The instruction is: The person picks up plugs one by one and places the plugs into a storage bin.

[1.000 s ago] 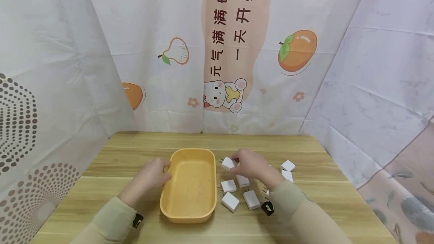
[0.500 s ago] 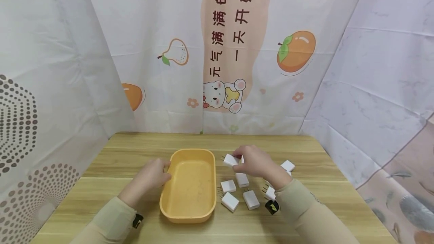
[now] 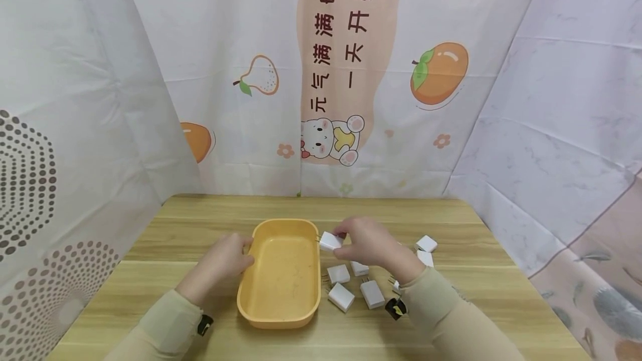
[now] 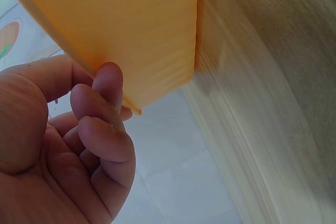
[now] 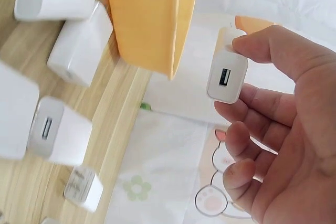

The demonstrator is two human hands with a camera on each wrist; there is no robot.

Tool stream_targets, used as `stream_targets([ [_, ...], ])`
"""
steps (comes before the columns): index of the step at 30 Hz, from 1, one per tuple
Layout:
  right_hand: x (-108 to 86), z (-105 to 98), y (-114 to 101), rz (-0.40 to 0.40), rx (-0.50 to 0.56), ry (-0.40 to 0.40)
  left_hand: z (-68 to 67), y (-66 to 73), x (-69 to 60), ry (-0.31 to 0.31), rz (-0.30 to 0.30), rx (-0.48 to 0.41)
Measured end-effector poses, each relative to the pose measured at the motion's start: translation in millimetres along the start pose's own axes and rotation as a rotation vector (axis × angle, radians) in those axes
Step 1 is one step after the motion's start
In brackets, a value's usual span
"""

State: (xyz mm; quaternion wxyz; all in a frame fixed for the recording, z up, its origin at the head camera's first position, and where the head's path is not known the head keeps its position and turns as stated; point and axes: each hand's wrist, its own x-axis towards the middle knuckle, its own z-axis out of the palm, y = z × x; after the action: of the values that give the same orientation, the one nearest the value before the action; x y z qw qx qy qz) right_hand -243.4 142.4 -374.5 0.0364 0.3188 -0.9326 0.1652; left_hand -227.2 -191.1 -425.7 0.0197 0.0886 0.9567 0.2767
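On the brown wood-grain table (image 3: 200, 224), the yellow rounded plastic tray (image 3: 281, 325) was pinched at its rim by the left hand (image 3: 228, 257), apparently for steadiness; beside the opposite rim, a white boxy plastic charger (image 3: 329, 242) was pinched by the right hand (image 3: 367, 243), seemingly to leave its prongs free

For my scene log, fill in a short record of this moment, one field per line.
Left hand: grips the rim of the yellow plastic basin
Right hand: pinches a white USB wall charger above the table
Charger's aim: prongs toward the basin, USB port away from it
Loose chargers: several, on the table, right of the basin
Backdrop: white curtain with fruit prints and Chinese characters
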Motion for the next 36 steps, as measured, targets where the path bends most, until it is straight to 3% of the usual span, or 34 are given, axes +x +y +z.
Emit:
stream_targets([
  [8, 6.2, 13, -20, -0.025, 0.008, -0.04, 0.1, -0.2, -0.6, 0.0, 0.003, -0.004],
  [15, 14.7, 21, -38, -0.096, 0.025, -0.063, -0.3, -1.8, -0.4, 0.002, 0.003, -0.014],
  [20, 18.5, 26, -48, -0.089, 0.002, -0.086, -0.2, -2.0, 0.6, 0.014, -0.002, -0.008],
  [36, 16.7, 31, -51, -0.087, 0.015, -0.111, -0.4, 1.7, -0.3, 0.006, -0.023, -0.005],
])
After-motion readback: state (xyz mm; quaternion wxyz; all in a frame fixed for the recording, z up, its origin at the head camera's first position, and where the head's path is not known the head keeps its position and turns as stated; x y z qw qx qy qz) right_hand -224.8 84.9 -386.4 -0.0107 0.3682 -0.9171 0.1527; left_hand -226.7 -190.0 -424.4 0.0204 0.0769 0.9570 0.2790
